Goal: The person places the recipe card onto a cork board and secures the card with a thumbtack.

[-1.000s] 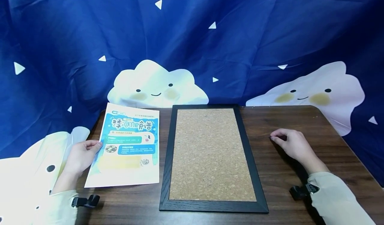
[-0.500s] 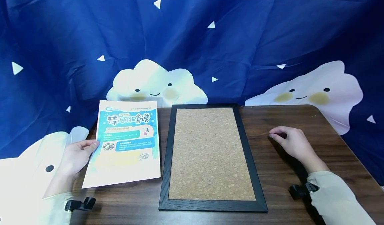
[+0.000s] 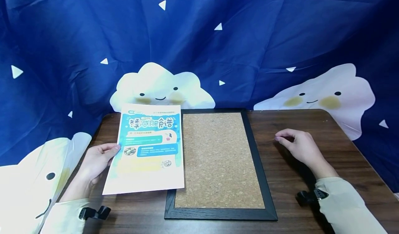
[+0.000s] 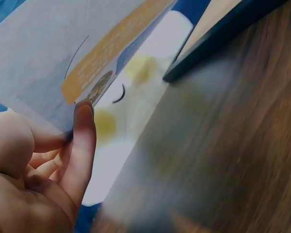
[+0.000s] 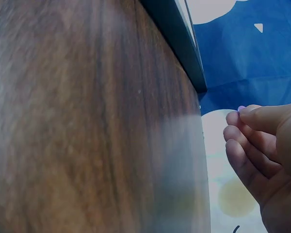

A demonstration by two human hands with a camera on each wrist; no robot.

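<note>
Between thumb and fingers, my left hand (image 3: 97, 163) pinches the left edge of a printed paper poster (image 3: 146, 173), blue and white with Chinese lettering. The poster's right side overlaps the left of a black-framed cork board (image 3: 221, 157) in the head view. From the left wrist, the sheet (image 4: 34, 53) shows from behind, its print faint through the paper. To the right of the board is my right hand (image 3: 297, 145), thumb and index fingertip together. A tiny purple thing (image 5: 240, 108) peeks out between those fingertips in the right wrist view; its kind is mostly hidden.
The board lies on a dark wooden table (image 3: 311, 123). Behind the table hangs a blue cloth (image 3: 199, 36) with clouds and white triangles. A black wrist mount (image 3: 95, 213) sits on the left sleeve, another mount (image 3: 311, 196) on the right one.
My left hand has carried the poster to the right, from beside the cork board to over its left edge. The right hand has shifted slightly left and up.
</note>
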